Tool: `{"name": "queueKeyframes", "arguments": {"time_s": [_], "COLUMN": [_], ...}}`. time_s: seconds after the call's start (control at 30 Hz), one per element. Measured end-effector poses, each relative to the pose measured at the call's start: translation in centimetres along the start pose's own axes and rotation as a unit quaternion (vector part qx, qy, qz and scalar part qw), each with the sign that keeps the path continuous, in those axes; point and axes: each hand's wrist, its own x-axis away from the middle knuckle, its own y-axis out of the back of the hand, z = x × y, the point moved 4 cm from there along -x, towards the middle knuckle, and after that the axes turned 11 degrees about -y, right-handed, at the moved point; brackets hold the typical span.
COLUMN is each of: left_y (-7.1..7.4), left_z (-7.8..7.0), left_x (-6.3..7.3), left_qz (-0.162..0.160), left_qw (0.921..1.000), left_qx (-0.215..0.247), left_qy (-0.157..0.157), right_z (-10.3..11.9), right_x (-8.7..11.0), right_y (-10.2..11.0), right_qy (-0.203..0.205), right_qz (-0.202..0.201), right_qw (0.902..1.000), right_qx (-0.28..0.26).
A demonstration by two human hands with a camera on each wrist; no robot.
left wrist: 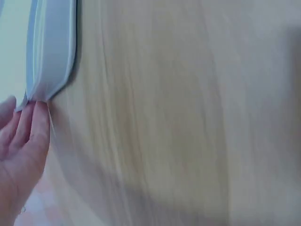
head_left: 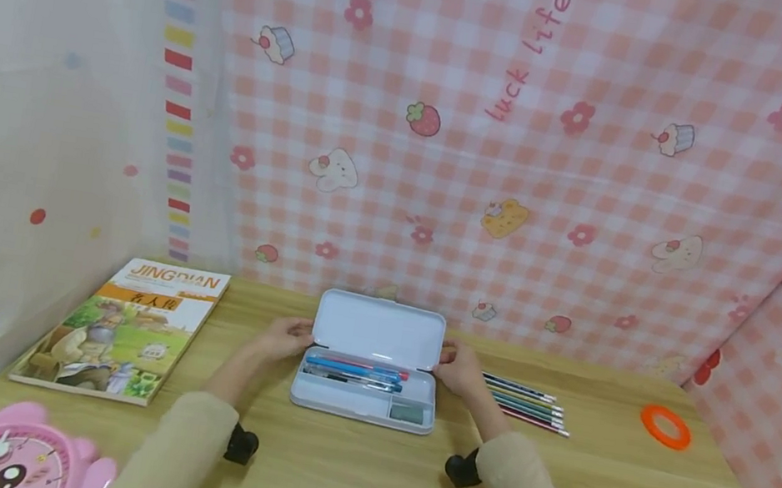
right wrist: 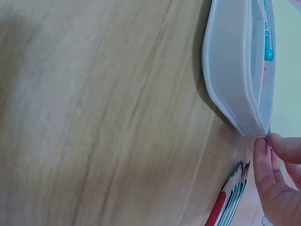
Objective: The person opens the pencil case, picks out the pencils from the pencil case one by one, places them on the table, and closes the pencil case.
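A white pencil case lies on the table with its lid raised at the back. Inside are several pens, blue, red and clear, and a dark green eraser in the front right compartment. My left hand holds the lid's left edge near the hinge; in the left wrist view its fingertips meet the case's corner. On the opposite side, my right hand pinches the lid's right edge, thumb and fingers meeting at the corner in the right wrist view.
Several pencils lie right of the case, beside the right hand. Farther right is an orange ring. A book lies at the left, with a pink clock at the near left corner. A checked cloth hangs behind.
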Motion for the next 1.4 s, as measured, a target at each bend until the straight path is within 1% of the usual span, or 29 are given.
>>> {"name": "queueKeyframes", "arguments": {"time_s": [0.07, 0.1, 0.17, 0.2, 0.27, 0.3, 0.4, 0.43, 0.47, 0.53, 0.57, 0.6, 0.67, 0.7, 0.73, 0.8, 0.83, 0.87, 0.93, 0.97, 1.0, 1.07, 1.1, 1.13, 1.2, 1.23, 1.27, 1.33, 1.4], "left_y": [0.8, 0.7, 0.7, 0.6, 0.3, 0.1, -0.4, -0.4, -0.3, -0.2, -0.1, 0.0, -0.1, -0.3, -0.4, -0.8, -1.0, -1.1, -1.0, -0.8, -0.6, -0.2, 0.0, -0.2, -0.5, -0.9, -1.2, -1.8, -2.1], "left_z": [4.9, 4.0, 4.7, 4.3, 3.0, 2.0, -0.5, -1.0, -0.8, -0.6, -0.2, 0.6, 0.6, -0.2, -0.4, -1.9, -3.2, -3.1, -2.5, -1.8, -0.5, 1.7, 1.9, 0.5, -2.5, -4.9, -7.3, -12.2, -14.3], "left_x": [-2.0, -1.6, -1.7, -1.5, -1.0, -0.6, 0.1, 0.3, 0.1, -0.2, -0.5, -0.9, -0.9, -0.6, -0.5, 0.1, 0.6, 0.6, 0.2, -0.1, -0.6, -1.4, -1.4, -0.7, 0.7, 1.8, 3.0, 5.3, 6.3], "left_qz": [-0.039, -0.057, -0.084, -0.096, -0.109, -0.115, -0.134, -0.136, -0.138, -0.147, -0.153, -0.152, -0.159, -0.165, -0.170, -0.173, -0.177, -0.183, -0.188, -0.190, -0.192, -0.180, -0.163, -0.134, -0.062, -0.017, 0.022, 0.099, 0.142], "left_qw": [0.9991, 0.9982, 0.9957, 0.9944, 0.9925, 0.9919, 0.9887, 0.9880, 0.9877, 0.9855, 0.9840, 0.9837, 0.9822, 0.9818, 0.9811, 0.9809, 0.9796, 0.9776, 0.9757, 0.9754, 0.9751, 0.9751, 0.9769, 0.9819, 0.9902, 0.9922, 0.9924, 0.9860, 0.9814], "left_qx": [-0.003, -0.021, -0.039, -0.044, -0.051, -0.048, -0.066, -0.072, -0.070, -0.081, -0.081, -0.083, -0.076, -0.080, -0.079, -0.089, -0.095, -0.103, -0.112, -0.112, -0.107, -0.116, -0.119, -0.116, -0.121, -0.123, -0.115, -0.094, -0.045], "left_qy": [-0.018, -0.003, -0.009, -0.006, -0.018, -0.026, -0.017, -0.011, -0.025, -0.026, -0.043, -0.047, -0.067, -0.050, -0.046, -0.004, 0.001, 0.013, 0.016, 0.003, -0.029, -0.058, -0.069, -0.068, -0.032, 0.010, 0.037, 0.097, 0.121], "right_z": [0.0, -0.2, -0.9, -1.6, -2.2, -2.3, -1.4, -0.6, -0.3, 0.4, 0.6, 0.7, 0.7, 0.8, 0.8, 0.7, 0.6, 0.6, 0.6, 0.6, 0.5, 0.5, 0.4, 0.3, 0.1, -0.1, -0.3, -0.5, -0.8], "right_x": [-0.1, -0.5, -1.5, -2.4, -3.1, -3.1, -2.0, -1.0, -0.7, 0.2, 0.5, 0.6, 0.7, 1.0, 0.9, 0.9, 0.8, 0.8, 0.7, 0.7, 0.7, 0.9, 1.0, 1.1, 1.4, 1.6, 1.8, 2.1, 2.4], "right_y": [-0.2, -0.4, -0.8, -1.0, -1.2, -1.1, -0.7, -0.5, -0.5, -0.3, -0.2, -0.1, -0.1, -0.1, -0.1, -0.3, -0.3, -0.4, -0.5, -0.4, -0.4, -0.3, -0.2, -0.1, 0.0, 0.2, 0.3, 0.6, 1.0], "right_qy": [0.000, 0.004, 0.004, 0.032, 0.023, 0.018, -0.012, -0.046, -0.051, -0.058, -0.067, -0.073, -0.082, -0.088, -0.092, -0.097, -0.099, -0.099, -0.097, -0.097, -0.092, -0.083, -0.080, -0.077, -0.069, -0.065, -0.062, -0.043, -0.027], "right_qz": [-0.004, -0.005, -0.009, -0.009, -0.003, 0.001, 0.015, 0.020, 0.027, 0.042, 0.050, 0.057, 0.068, 0.069, 0.072, 0.077, 0.079, 0.084, 0.096, 0.102, 0.109, 0.120, 0.127, 0.131, 0.144, 0.151, 0.157, 0.177, 0.194], "right_qw": [1.0000, 0.9999, 0.9998, 0.9988, 0.9981, 0.9974, 0.9930, 0.9913, 0.9897, 0.9854, 0.9827, 0.9801, 0.9752, 0.9728, 0.9707, 0.9670, 0.9649, 0.9637, 0.9607, 0.9591, 0.9592, 0.9590, 0.9591, 0.9608, 0.9637, 0.9649, 0.9668, 0.9680, 0.9684], "right_qx": [-0.005, -0.008, -0.018, -0.037, -0.056, -0.070, -0.116, -0.121, -0.131, -0.154, -0.165, -0.176, -0.194, -0.203, -0.210, -0.223, -0.230, -0.234, -0.242, -0.246, -0.244, -0.243, -0.240, -0.232, -0.214, -0.205, -0.192, -0.172, -0.154]}}
